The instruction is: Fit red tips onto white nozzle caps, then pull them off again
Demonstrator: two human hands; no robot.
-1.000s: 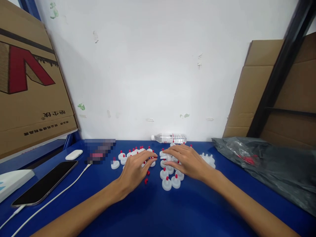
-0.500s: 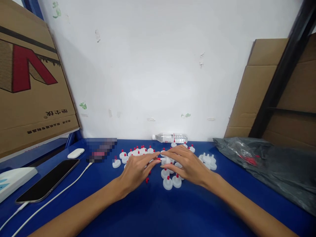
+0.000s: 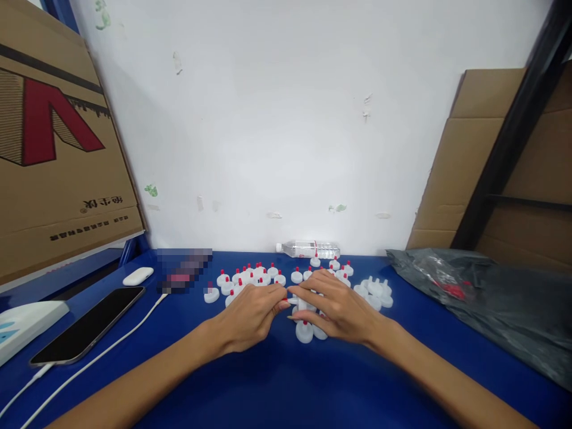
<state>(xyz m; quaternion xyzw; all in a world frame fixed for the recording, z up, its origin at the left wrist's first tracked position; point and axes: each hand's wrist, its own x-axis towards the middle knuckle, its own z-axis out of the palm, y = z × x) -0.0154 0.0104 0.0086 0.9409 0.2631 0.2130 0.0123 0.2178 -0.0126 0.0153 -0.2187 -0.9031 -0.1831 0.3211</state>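
Lower now, left hand [image 3: 250, 313] pinches red cap [image 3: 285, 300]. Right hand [image 3: 339, 305], also lower, grips white lid [image 3: 304, 305], nozzle [image 3: 292, 301] toward nine o'clock.

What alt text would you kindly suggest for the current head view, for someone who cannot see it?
A person's right hand holds a white spouted cap sideways, close to the left hand, which pinches a small red piece above a blue table. Red-tipped white caps stand nearby, with a clear bottle lying by the wall.
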